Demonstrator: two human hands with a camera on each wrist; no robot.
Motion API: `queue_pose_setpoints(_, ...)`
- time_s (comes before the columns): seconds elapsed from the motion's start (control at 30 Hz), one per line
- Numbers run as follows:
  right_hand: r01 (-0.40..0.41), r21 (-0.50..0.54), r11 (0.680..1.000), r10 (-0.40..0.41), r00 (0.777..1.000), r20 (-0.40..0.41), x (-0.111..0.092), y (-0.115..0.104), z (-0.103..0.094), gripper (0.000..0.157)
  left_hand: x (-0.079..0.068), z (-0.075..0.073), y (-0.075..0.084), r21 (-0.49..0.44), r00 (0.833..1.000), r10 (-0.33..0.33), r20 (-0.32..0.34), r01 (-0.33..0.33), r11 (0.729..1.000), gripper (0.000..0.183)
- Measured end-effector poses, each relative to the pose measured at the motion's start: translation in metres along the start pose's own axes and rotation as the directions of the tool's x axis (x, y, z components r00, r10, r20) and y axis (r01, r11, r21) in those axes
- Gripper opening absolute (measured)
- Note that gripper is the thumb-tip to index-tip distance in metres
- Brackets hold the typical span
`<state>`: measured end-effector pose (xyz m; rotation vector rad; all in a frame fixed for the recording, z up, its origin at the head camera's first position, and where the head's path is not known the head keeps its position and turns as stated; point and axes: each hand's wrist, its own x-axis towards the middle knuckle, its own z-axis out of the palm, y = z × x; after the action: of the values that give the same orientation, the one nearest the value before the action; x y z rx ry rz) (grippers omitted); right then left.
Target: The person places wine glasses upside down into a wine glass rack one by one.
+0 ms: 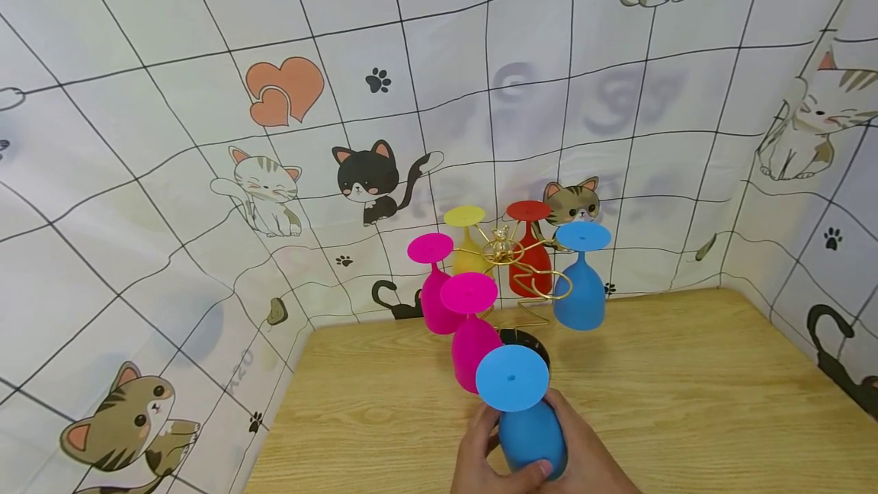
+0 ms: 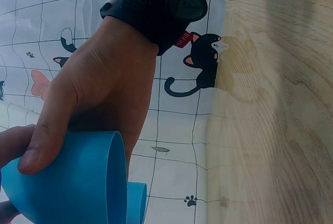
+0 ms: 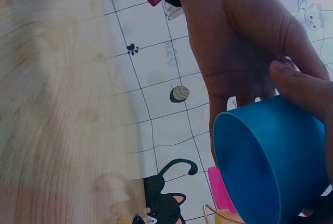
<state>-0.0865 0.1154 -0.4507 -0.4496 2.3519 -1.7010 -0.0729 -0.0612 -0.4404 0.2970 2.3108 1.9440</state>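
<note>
Low at the front, both hands hold a blue plastic goblet upside down, its round foot upward. The left hand grips it from the left, with the thumb across the near side of the bowl. From the right, the right hand holds the other side; some of its fingers are hidden behind. Its thumb lies on the bowl in the left wrist view. Seen from the right wrist, the goblet's wide mouth faces the tabletop. Just beyond stands a gold wire goblet rack with a bare loop at its front right.
Upside-down goblets hang around the rack: two pink ones, one yellow, one red and another blue. A black round thing shows at the rack's bottom. Cat-patterned sheeting rises behind the wooden table.
</note>
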Motion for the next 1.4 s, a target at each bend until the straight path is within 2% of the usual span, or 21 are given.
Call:
queue_pose_setpoints(0.23,0.0,0.02,1.0,0.0,1.0,-0.025,-0.003,0.001,0.002,0.104,-0.001,0.004,0.002,0.046,1.0,0.018,-0.017,-0.017,0.999,0.066)
queue_pose_setpoints(0.37,0.036,0.007,0.999,-0.035,0.998,-0.051,-0.005,0.004,0.003,0.103,-0.001,0.006,0.003,0.054,1.0,0.02,-0.016,-0.019,0.998,0.066)
queue_pose_setpoints(0.7,0.066,0.024,0.998,-0.062,0.99,-0.125,-0.008,0.003,0.006,0.099,-0.001,0.006,0.008,0.111,1.0,0.004,0.021,-0.006,0.994,0.068)
queue_pose_setpoints(0.77,0.076,0.001,0.997,-0.075,0.985,-0.158,-0.007,0.001,0.007,0.099,-0.001,0.004,0.01,0.129,0.999,-0.004,0.032,0.0,0.992,0.068)
queue_pose_setpoints(0.83,0.085,-0.042,0.996,-0.091,0.978,-0.186,-0.007,-0.002,0.007,0.098,-0.002,0.002,0.01,0.163,0.999,0.015,0.035,-0.021,0.986,0.069)
queue_pose_setpoints(0.9,0.116,-0.103,0.988,-0.136,0.967,-0.217,-0.006,-0.004,0.006,0.099,-0.003,0.001,0.009,0.22,0.997,0.068,0.025,-0.072,0.973,0.072)
queue_pose_setpoints(0.97,0.136,-0.163,0.977,-0.174,0.954,-0.246,-0.005,-0.006,0.005,0.101,-0.004,-0.001,0.006,0.31,0.983,0.184,0.002,-0.176,0.934,0.073)
queue_pose_setpoints(1.0,0.148,-0.18,0.972,-0.191,0.949,-0.251,-0.004,-0.007,0.004,0.102,-0.004,-0.001,0.003,0.369,0.968,0.252,-0.013,-0.23,0.9,0.074)
queue_pose_setpoints(1.03,0.152,-0.196,0.969,-0.201,0.944,-0.261,-0.003,-0.008,0.003,0.103,-0.004,-0.002,0.0,0.427,0.944,0.328,-0.025,-0.286,0.858,0.075)
queue_pose_setpoints(1.1,0.138,-0.199,0.97,-0.19,0.944,-0.271,-0.002,-0.011,0.001,0.104,-0.003,-0.003,-0.006,0.534,0.883,0.467,-0.041,-0.376,0.757,0.076)
queue_pose_setpoints(1.13,0.142,-0.195,0.97,-0.193,0.942,-0.275,-0.001,-0.012,0.0,0.104,-0.002,-0.003,-0.008,0.573,0.855,0.517,-0.046,-0.401,0.715,0.075)
queue_pose_setpoints(1.17,0.145,-0.193,0.97,-0.196,0.94,-0.279,0.0,-0.013,-0.002,0.104,-0.002,-0.004,-0.01,0.599,0.838,0.543,-0.051,-0.409,0.689,0.075)
queue_pose_setpoints(1.23,0.145,-0.192,0.971,-0.197,0.937,-0.289,0.001,-0.015,-0.005,0.104,-0.001,-0.006,-0.012,0.652,0.818,0.572,-0.058,-0.403,0.642,0.075)
queue_pose_setpoints(1.33,0.181,-0.21,0.961,-0.239,0.924,-0.298,0.006,-0.016,-0.011,0.104,-0.003,-0.01,-0.014,0.716,0.829,0.556,-0.058,-0.354,0.602,0.075)
queue_pose_setpoints(1.37,0.187,-0.219,0.958,-0.248,0.922,-0.298,0.007,-0.017,-0.013,0.104,-0.004,-0.011,-0.014,0.743,0.832,0.553,-0.051,-0.338,0.578,0.075)
queue_pose_setpoints(1.4,0.197,-0.232,0.953,-0.262,0.918,-0.299,0.009,-0.018,-0.015,0.104,-0.004,-0.012,-0.016,0.777,0.827,0.561,-0.042,-0.326,0.538,0.076)
